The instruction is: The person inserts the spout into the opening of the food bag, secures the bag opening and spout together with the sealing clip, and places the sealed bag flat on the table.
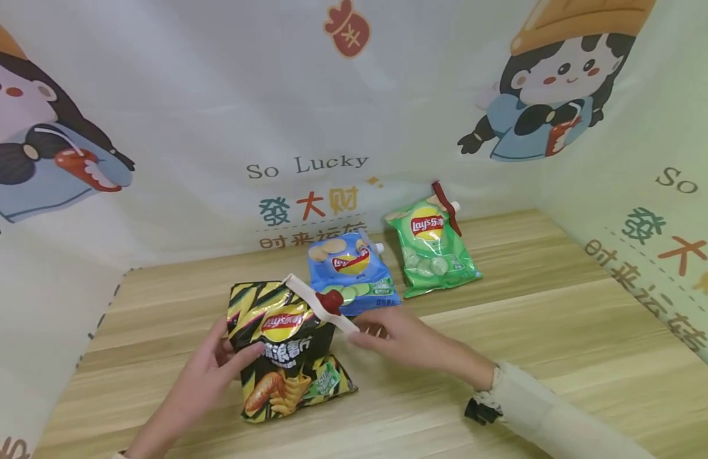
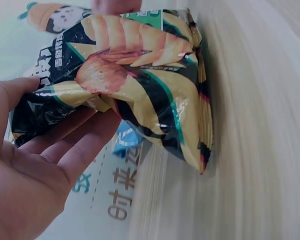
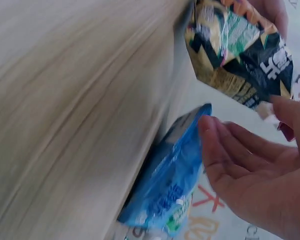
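Note:
A black-and-yellow Lay's chip bag (image 1: 285, 344) stands tilted on the wooden table, its top folded over. My left hand (image 1: 216, 366) grips its left side, thumb across the front and fingers behind. A white sealing clip (image 1: 299, 288) with a red cap (image 1: 331, 301) runs along the bag's upper right edge. At the clip's lower end is my right hand (image 1: 402, 338), the thumb beside it. In the right wrist view the right fingers (image 3: 240, 145) are spread apart from the thumb, near a blue chip bag (image 3: 167, 180); whether they touch it I cannot tell.
Behind the black bag lies the blue Lay's bag with a grey clip (image 1: 365, 240). To its right, a green Lay's bag (image 1: 434, 252) wears a dark red clip (image 1: 447, 207) with a white cap. A printed cloth (image 1: 216, 127) hangs around the wooden table (image 1: 531, 319).

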A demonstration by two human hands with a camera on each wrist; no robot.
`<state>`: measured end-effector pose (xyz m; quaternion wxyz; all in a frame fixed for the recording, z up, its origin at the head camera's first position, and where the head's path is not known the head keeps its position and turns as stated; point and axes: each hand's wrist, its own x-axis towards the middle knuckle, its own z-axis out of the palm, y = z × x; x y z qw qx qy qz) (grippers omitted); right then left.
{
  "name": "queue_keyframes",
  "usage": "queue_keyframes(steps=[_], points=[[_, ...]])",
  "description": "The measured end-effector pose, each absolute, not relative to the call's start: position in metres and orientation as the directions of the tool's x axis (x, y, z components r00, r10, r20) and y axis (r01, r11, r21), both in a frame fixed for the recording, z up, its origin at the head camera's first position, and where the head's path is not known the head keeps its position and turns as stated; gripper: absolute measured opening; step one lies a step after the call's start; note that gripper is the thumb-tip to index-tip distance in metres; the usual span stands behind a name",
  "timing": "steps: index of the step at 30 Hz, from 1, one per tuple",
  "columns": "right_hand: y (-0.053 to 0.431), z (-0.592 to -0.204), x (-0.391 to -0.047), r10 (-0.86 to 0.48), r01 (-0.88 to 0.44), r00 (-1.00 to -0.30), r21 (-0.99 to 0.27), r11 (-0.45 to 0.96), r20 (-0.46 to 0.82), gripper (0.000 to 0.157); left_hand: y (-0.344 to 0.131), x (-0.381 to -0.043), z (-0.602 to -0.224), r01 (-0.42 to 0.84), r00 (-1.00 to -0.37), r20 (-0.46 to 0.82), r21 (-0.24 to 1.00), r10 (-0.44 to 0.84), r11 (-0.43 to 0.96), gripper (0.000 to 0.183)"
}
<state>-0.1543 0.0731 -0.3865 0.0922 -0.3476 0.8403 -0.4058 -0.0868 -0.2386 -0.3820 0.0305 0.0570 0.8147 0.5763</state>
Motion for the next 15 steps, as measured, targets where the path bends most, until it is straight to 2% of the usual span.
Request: queue_keyframes(steps=[4,9,15], points=[[0.058,-0.390,-0.158,-0.726,-0.549,-0.680,-0.728,0.410,0.105,0.024,-0.254,-0.090,-0.381,0.098,-0.993,0.071,0.948,0.099,0.303,0.051],[0.034,-0.388,-0.165,-0.767,-0.535,-0.633,-0.777,0.332,0.107,0.043,-0.273,-0.097,-0.380,0.170,-0.985,0.158,0.951,0.067,0.259,0.044],[0.001,-0.378,-0.169,-0.801,-0.665,-0.578,-0.658,0.353,0.155,0.049,-0.292,-0.109,-0.379,0.196,-0.980,0.198,0.955,0.012,0.222,0.035]])
